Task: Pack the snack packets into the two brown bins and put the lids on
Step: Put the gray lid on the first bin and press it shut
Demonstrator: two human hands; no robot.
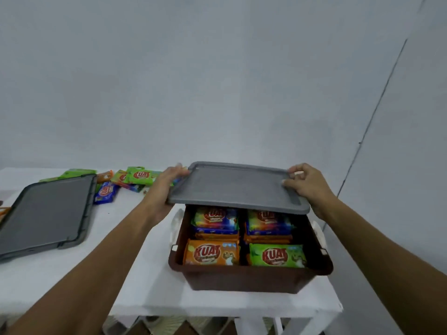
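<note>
A brown bin [249,276] stands at the right of the white table, filled with snack packets [212,253] in orange, green and blue wrappers. A grey lid [238,187] hovers just above the bin's far half, tilted, leaving the near half uncovered. My left hand [160,189] grips the lid's left edge. My right hand [309,183] grips its right edge, thumb on top. A second grey lid [46,211] lies on the left; what is beneath it is hidden.
Several loose snack packets [140,176] lie at the back of the white table [150,274], between the two lids. White latches [175,224] stick out on the bin's sides. The table's front edge runs just below the bin. A plain wall stands behind.
</note>
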